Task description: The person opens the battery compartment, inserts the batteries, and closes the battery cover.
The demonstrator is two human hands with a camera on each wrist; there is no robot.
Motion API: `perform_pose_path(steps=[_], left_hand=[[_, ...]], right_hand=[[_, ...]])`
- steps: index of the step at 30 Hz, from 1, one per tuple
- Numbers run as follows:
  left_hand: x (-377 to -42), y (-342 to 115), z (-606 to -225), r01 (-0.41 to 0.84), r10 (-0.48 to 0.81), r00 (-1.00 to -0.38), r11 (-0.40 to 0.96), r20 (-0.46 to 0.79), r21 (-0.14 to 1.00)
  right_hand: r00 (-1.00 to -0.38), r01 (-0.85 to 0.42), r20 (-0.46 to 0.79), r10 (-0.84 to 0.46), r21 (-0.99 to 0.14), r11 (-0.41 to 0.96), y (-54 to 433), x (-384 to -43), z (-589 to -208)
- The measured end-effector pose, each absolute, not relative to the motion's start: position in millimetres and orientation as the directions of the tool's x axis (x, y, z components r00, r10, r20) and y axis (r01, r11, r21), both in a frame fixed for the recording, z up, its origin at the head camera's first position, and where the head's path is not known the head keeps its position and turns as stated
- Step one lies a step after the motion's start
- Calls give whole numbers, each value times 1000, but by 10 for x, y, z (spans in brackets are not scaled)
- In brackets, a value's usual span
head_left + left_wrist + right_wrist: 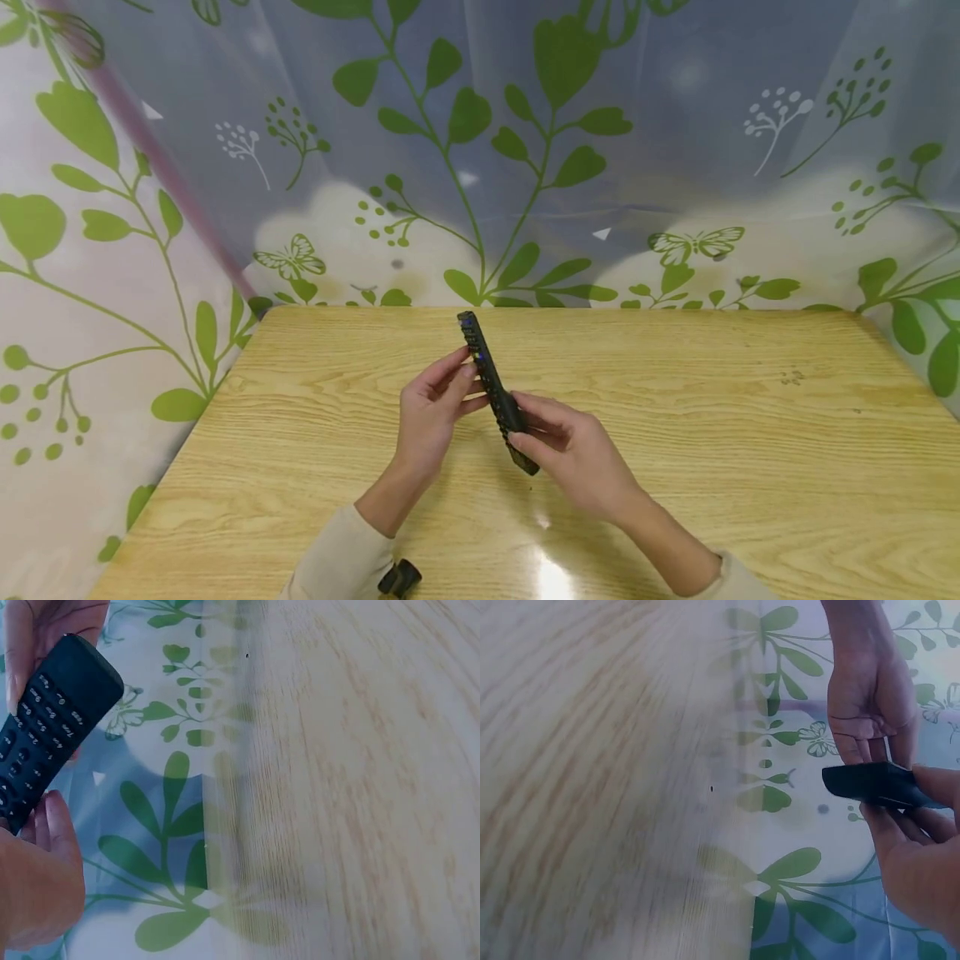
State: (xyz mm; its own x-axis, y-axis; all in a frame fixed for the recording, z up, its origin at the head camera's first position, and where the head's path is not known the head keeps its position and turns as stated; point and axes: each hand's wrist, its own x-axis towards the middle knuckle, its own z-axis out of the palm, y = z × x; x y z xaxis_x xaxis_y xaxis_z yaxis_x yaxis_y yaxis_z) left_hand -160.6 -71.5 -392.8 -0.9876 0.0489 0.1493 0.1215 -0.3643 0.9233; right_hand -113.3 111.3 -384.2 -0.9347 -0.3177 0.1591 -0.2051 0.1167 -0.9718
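A black remote control is held above the wooden table, tilted with its far end leaning left. In the left wrist view the button face of the remote control shows, with rows of small keys. My left hand grips its left side near the upper half, thumb on the button side and fingers behind. Lower down, my right hand pinches the right side between thumb and fingers. The right wrist view shows the end and a dark side of the remote control between both hands.
Under the hands spreads the wooden table. A small black object is beside the left sleeve at the bottom edge. Behind stands a cloth backdrop with green leaves and butterflies; another patterned cloth hangs at left.
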Motion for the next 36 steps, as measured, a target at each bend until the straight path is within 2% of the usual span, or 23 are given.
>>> perform_pose_path(steps=[6,10,20,36], left_hand=[[-1616,-721,-3914,69,44,-995,-348,90,935],[-1632,-727,-3921,47,54,-996,-340,69,939],[-1668,-712,-3943,1,62,-998,-382,26,924],[-1726,-591,-3951,-68,59,-997,-329,-51,942]], right_hand=[[-934,-103,85,-347,-994,33,1151,-1145,-3821],[-937,-81,68,-344,-996,24,1174,-1146,-3814],[-948,35,-4,-320,-995,-91,1212,-1167,-3837],[-946,154,-117,-303,-983,-103,1331,-1234,-3922]])
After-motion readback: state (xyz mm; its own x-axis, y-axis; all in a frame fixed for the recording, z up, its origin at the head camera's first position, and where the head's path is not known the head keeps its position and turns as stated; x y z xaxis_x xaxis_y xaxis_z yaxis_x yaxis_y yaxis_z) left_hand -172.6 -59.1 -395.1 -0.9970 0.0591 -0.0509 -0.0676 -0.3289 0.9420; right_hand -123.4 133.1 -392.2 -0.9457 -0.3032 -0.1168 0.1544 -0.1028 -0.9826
